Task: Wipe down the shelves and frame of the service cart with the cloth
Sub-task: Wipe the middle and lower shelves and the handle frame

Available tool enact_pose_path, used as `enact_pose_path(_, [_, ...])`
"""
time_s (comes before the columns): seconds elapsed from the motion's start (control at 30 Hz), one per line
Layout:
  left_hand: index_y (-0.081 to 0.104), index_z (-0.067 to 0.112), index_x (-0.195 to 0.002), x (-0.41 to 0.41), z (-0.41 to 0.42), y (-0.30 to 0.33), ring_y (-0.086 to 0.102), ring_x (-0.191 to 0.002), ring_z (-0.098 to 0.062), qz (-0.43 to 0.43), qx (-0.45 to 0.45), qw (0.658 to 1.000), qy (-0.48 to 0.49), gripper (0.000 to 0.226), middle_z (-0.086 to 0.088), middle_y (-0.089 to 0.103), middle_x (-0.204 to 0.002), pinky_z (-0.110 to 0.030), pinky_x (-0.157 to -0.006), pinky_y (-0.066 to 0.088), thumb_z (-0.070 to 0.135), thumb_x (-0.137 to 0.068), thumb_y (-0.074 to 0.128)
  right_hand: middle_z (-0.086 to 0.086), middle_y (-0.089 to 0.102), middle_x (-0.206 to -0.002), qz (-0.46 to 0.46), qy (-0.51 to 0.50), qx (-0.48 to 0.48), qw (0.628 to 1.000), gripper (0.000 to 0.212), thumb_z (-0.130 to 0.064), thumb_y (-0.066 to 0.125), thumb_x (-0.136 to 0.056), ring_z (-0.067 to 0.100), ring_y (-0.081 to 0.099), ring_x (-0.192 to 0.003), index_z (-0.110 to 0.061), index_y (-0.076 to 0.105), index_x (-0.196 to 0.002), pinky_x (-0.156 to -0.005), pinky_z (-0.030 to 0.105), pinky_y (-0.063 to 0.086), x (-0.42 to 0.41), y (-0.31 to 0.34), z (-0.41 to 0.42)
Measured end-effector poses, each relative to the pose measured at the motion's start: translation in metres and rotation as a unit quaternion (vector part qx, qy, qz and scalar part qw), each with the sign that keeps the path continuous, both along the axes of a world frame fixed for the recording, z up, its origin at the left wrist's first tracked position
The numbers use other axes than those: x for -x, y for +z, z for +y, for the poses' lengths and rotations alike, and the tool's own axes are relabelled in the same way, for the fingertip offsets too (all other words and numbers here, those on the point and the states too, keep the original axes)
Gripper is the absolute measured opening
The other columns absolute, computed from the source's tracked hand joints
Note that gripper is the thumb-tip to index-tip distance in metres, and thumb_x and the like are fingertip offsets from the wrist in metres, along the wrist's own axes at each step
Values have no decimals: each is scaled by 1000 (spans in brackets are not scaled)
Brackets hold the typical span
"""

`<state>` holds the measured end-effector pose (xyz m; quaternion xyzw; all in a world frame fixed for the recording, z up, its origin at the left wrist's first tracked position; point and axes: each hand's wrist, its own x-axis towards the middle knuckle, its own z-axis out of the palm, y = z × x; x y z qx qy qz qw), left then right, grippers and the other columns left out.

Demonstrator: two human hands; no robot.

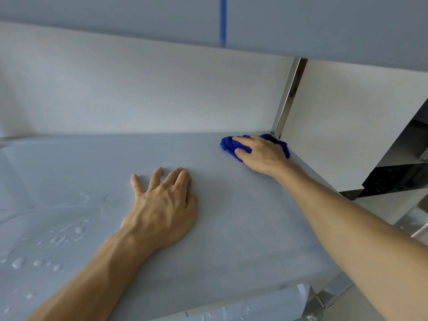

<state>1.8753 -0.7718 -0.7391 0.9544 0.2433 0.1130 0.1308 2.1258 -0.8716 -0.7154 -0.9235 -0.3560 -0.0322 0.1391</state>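
Note:
A grey-blue cart shelf (231,216) fills the lower part of the view, seen from under the shelf above (115,15). My right hand (261,154) grips a bunched blue cloth (228,145) and presses it on the shelf at its far right corner, beside the steel corner post (288,96). My left hand (162,205) rests flat on the middle of the shelf with fingers spread. Water drops and wet streaks (58,239) lie on the shelf's left side.
A white wall (139,89) stands just behind the cart. A strip of blue tape (223,19) runs along the upper shelf's underside. Dark equipment (393,179) sits to the right beyond the cart. A steel bracket (324,297) shows at the near right corner.

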Motion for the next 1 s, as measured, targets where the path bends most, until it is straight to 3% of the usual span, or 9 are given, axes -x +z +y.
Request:
enact_pose_path(0.2, [42, 26, -130, 0, 0, 1, 18, -149, -23, 0, -12, 1000, 2, 34, 12, 34, -152, -61, -116, 9, 38, -103, 26, -16, 52, -145, -60, 180, -58, 980, 45, -54, 53, -94, 13, 51, -130, -45, 54, -138, -108, 36, 38, 112, -6, -81])
enact_pose_path(0.33, [43, 26, -127, 1, 0, 2, 19, -149, -23, -6, -7, 1000, 4, 32, 12, 35, -151, -61, -116, 9, 38, -102, 26, -35, 44, -144, -24, 171, -55, 983, 49, -68, 42, -89, -11, 39, -132, -56, 48, -136, -109, 15, 25, 129, -2, -150])
enact_pose_path(0.4, [43, 26, -125, 1, 0, 1, 20, -149, -24, -5, -4, 1000, 4, 31, 12, 37, -150, -61, -115, 10, 38, -102, 26, -34, 45, -144, -13, 144, -49, 988, 46, -66, 44, -91, -12, 38, -132, -55, 49, -136, -110, 17, 27, 111, 0, -157])
enact_pose_path(0.63, [52, 28, -130, 2, 6, 6, 24, -147, -19, -22, 28, 999, -5, 34, 13, 42, -151, -57, -119, 8, 40, -100, 41, -16, 45, -150, -16, -2, -19, 1000, 42, -53, 44, -99, 21, 42, -138, -47, 46, -141, -115, 46, 29, 26, -4, -98])
enact_pose_path(0.7, [59, 32, -127, 10, 9, 19, 40, -137, -15, -66, 93, 993, -16, 30, 11, 50, -146, -43, -117, 20, 36, -99, 51, -14, 44, -151, -9, -19, -17, 1000, 42, -55, 42, -99, 25, 42, -137, -49, 44, -141, -115, 49, 27, 22, -7, -91])
enact_pose_path(0.77, [61, 32, -126, 33, 13, 31, 57, -111, -14, -108, 150, 983, -15, 28, 8, 56, -137, -26, -96, 34, 30, -98, 56, -13, 43, -152, -6, -19, -22, 1000, 43, -57, 40, -99, 25, 42, -137, -49, 43, -141, -115, 50, 27, 23, -8, -92])
enact_pose_path(0.83, [60, 27, -128, 65, 22, 34, 59, -112, -18, -105, 79, 991, -22, 31, 3, 56, -138, -28, -96, 37, 27, -97, 59, -13, 43, -153, -2, -15, -24, 1000, 44, -58, 40, -98, 25, 42, -138, -50, 43, -142, -115, 50, 27, 24, -8, -93])
enact_pose_path(0.9, [56, 30, -134, 101, 29, 29, 43, -139, -22, -43, -7, 999, -12, 37, 3, 46, -150, -43, -117, 26, 35, -97, 56, -12, 42, -154, 6, -13, -26, 1000, 45, -58, 42, -97, 25, 40, -140, -50, 44, -141, -117, 49, 26, 25, -6, -92])
enact_pose_path(1.0, [32, 49, -147, 137, 29, 24, 12, -153, -16, 81, 3, 995, 58, 63, 16, 20, -163, -49, -123, 7, 67, -89, 17, -11, 41, -155, 9, -20, -28, 999, 44, -53, 42, -100, 26, 40, -140, -47, 44, -143, -118, 48, 23, 31, -3, -94])
